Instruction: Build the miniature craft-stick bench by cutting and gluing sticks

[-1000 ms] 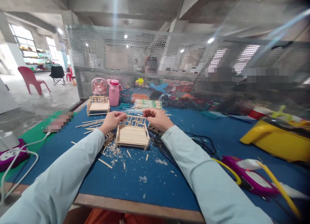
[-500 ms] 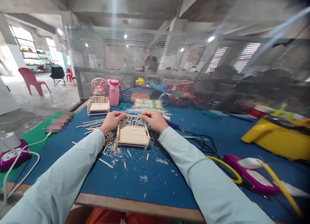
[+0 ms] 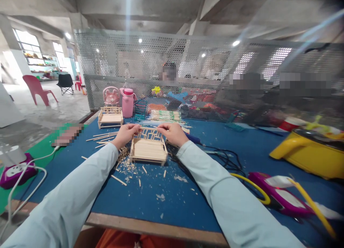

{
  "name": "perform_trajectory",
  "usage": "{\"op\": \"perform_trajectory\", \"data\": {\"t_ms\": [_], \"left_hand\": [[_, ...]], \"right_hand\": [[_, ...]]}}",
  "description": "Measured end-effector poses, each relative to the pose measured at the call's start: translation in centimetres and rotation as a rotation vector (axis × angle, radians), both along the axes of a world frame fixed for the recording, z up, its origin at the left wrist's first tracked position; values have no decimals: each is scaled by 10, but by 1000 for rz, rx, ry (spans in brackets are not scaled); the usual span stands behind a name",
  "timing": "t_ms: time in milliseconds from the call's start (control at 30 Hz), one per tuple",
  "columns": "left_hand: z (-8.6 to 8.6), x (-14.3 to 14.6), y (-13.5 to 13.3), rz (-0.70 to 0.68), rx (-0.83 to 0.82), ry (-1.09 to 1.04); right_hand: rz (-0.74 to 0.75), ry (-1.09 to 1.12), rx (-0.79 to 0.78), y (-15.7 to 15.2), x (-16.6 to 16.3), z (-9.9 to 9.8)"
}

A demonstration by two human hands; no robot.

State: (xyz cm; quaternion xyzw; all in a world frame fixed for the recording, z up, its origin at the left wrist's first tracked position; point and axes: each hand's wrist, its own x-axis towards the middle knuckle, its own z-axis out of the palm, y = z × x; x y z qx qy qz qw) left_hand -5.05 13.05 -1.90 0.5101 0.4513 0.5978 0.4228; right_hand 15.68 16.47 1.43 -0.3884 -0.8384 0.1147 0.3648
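A miniature bench (image 3: pixel 148 147) built of pale wooden sticks stands on the blue tabletop, its slatted seat facing me and a lattice backrest behind. My left hand (image 3: pixel 128 134) is closed in a pinch at the left end of the backrest's top rail. At the rail's right end, my right hand (image 3: pixel 172 133) pinches in the same way. The fingertips hide both upper corners of the backrest. A second stick bench (image 3: pixel 110 117) of similar build is at the back left, apart from my hands.
Loose sticks (image 3: pixel 103 136) and wood scraps (image 3: pixel 124 164) lie left of the bench. Behind are a pink bottle (image 3: pixel 127 103) and a perforated metal screen (image 3: pixel 107 62), with people beyond. Black cables (image 3: pixel 228 156), a purple power strip (image 3: pixel 279 196) and a yellow container (image 3: pixel 309 153) occupy the right.
Both hands keep their pinch on the top rail, and the bench stays in place. Only the camera view has shifted slightly.
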Motion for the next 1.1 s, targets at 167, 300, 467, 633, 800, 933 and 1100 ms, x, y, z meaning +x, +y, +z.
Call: {"op": "perform_trajectory", "data": {"t_ms": [167, 300, 467, 633, 800, 933, 1100], "left_hand": [[0, 1, 1, -9, -2, -21], [0, 1, 0, -15, -9, -20], [-3, -2, 0, -30, -20, 3], [5, -5, 2, 89, 48, 113], [25, -2, -4, 129, 210, 370], [35, 6, -4, 80, 244, 547], [44, 12, -2, 135, 238, 628]], "right_hand": [[-3, -14, 16, -1, 0, 0], [-3, -23, 28, -1, 0, 0], [-4, -30, 33, -2, 0, 0], [-4, -39, 31, -2, 0, 0], [-12, -53, 26, -1, 1, 1], [-19, -74, 16, -3, -3, -1], [-92, -91, 5, 2, 8, 8]]}}
